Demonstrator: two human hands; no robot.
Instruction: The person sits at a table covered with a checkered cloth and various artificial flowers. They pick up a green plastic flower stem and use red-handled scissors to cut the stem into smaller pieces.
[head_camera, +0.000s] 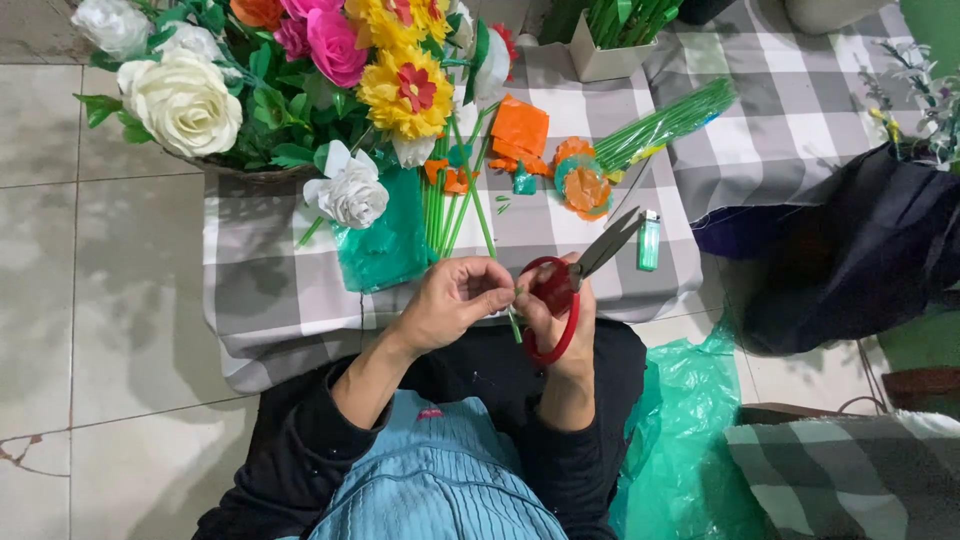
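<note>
My right hand grips red-handled scissors, their grey blades pointing up and to the right. My left hand pinches a thin green stem that runs up toward the flowers; both hands meet at the stem's lower end, above my lap. On the checked cloth just beyond the hands lie several green stems, a piece of teal plastic and a white handmade rose.
A basket of artificial flowers stands at the back left. Orange paper, an orange-and-teal flower, a green lighter, a bundle of green sticks lie nearby. Green plastic bag at right, dark bag beyond.
</note>
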